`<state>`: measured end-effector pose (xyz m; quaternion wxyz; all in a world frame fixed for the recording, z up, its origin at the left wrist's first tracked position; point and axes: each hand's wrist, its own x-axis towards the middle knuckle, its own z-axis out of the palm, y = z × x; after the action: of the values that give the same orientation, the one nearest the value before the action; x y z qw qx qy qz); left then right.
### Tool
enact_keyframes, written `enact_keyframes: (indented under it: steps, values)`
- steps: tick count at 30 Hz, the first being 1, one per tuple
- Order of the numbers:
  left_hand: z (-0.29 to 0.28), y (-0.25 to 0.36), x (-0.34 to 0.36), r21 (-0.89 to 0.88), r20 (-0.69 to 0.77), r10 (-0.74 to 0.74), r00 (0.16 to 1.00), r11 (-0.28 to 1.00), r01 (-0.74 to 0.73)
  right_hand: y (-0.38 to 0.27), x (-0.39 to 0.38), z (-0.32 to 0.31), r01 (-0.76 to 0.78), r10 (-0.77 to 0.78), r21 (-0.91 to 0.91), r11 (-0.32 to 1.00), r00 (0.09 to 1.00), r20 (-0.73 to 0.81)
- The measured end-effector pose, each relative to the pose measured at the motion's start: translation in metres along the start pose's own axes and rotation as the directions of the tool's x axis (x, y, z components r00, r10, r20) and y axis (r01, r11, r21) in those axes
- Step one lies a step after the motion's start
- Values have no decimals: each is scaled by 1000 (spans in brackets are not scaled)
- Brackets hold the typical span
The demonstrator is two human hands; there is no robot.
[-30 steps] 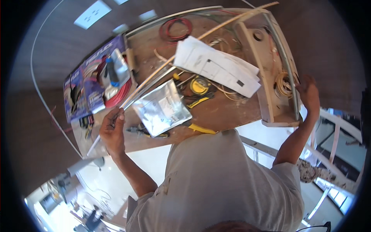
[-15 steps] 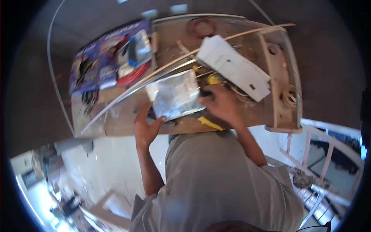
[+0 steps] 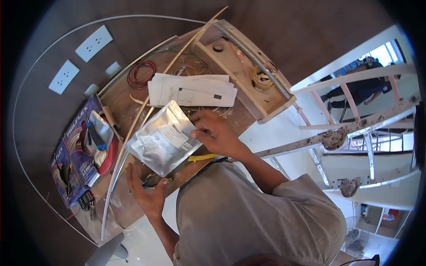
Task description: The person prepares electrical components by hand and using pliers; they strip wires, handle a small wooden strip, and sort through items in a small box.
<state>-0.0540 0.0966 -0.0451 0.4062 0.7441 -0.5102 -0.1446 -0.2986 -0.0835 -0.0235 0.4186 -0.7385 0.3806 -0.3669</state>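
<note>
A silver foil pouch [image 3: 162, 139] with a printed label is tilted over the wooden worktable [image 3: 171, 186], in front of my body. My right hand [image 3: 217, 135] pinches its right edge between thumb and curled fingers. Below the pouch's lower left corner, my left hand [image 3: 148, 193] has its fingers and thumb spread, with nothing seen in it. Beside that hand's fingers lies a small tool [image 3: 151, 179], partly hidden. A yellow tool handle [image 3: 203, 157] shows just under the right hand.
White paper sheets [image 3: 195, 91] lie behind the pouch, beside a long thin wooden strip [image 3: 175, 57] and a red wire coil [image 3: 141, 75]. Purple wire boxes [image 3: 77, 150] stand left. A wooden tray [image 3: 248, 80] holds more wire. A ladder [image 3: 319, 139] stands right; another person [image 3: 361, 88] is beyond.
My view has swung to the right, bringing the ladder and person into sight. My left hand has come away from the pouch's lower edge; the right hand now grips its right edge.
</note>
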Motion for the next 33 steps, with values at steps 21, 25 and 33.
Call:
enact_keyframes:
  steps: [21, 25, 33]
  values:
    - [101, 62, 65, 349, 491, 139, 860, 873, -341, 55, 63, -283, -469, 180, -653, 595, 869, -460]
    - [90, 73, 68, 313, 457, 126, 880, 904, -291, 70, 90, -279, -699, 754, -572, 428, 625, -200]
    - [95, 62, 74, 170, 343, 259, 903, 928, -330, 157, 81, -275, -476, 426, -694, 540, 866, -262]
